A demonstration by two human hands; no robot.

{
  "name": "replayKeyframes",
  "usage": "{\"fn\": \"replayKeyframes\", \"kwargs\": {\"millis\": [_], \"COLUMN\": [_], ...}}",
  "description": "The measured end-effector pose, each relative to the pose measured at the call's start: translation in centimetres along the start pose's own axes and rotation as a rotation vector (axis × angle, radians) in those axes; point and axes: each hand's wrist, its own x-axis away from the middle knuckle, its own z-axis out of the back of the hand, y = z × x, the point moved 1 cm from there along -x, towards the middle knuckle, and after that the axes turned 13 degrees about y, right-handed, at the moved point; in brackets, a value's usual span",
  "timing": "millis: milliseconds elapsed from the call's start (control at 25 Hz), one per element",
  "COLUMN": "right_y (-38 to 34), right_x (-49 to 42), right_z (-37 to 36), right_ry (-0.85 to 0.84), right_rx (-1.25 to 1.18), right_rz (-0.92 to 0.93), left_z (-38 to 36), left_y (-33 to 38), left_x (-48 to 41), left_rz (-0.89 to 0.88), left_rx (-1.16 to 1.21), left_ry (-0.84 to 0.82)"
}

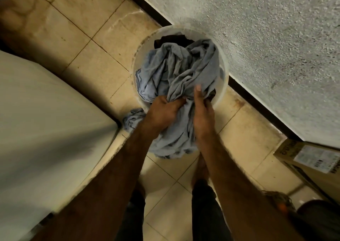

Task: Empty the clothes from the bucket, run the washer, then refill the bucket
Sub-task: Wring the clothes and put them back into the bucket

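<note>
Filling a translucent white bucket (223, 86) on the tiled floor (77, 43), close against the rough plastered wall (276, 47), the blue-grey cloth (176, 69) lies heaped to the rim, with one fold spilling over the near edge and down toward the floor, and a dark garment (173, 39) showing behind it at the far side. The left hand (163, 111) is closed tight on a bunched fold at the near rim; the right hand (201, 111) lies against the cloth just beside it, thumb up, and whether its fingers pinch any fabric I cannot tell. The cloth looks soft and limp, probably light if dry, likely to trail and snag, so gathering thick bunches near the middle should lift it cleanly. The pale washer (46, 121) stands to the left, a cardboard box (312, 159) to the right.
</note>
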Motion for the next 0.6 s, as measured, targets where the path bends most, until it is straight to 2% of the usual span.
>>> {"fn": "replayKeyframes", "kwargs": {"millis": [80, 160, 280, 360, 480, 520, 600], "right_y": [2.0, 3.8, 4.6, 3.1, -0.4, -1.4, -2.9], "right_x": [1.9, 3.2, 3.8, 3.8, 1.8, 0.7, -1.8], "right_z": [0.9, 1.5, 1.7, 1.3, 0.1, -0.4, -1.5], "right_ry": [-0.172, -0.222, -0.153, -0.116, -0.012, 0.038, 0.120], "right_rx": [0.072, 0.170, 0.164, 0.113, -0.002, -0.042, -0.070], "right_rz": [-0.061, -0.018, 0.103, 0.134, 0.019, -0.034, -0.121], "left_z": [-0.5, -0.8, -1.2, -1.1, -0.7, -0.3, 0.7], "left_y": [0.4, 0.6, 0.2, 0.1, -1.4, -1.9, -3.0], "left_x": [-1.1, -2.2, -3.2, -2.6, -1.2, -0.3, 1.1], "left_rz": [0.045, 0.095, 0.116, 0.115, 0.152, 0.176, 0.231], "left_rx": [0.048, 0.073, 0.034, 0.109, 0.427, 0.430, 0.215], "left_ry": [0.040, 0.068, 0.040, 0.004, -0.191, -0.214, -0.217]}}
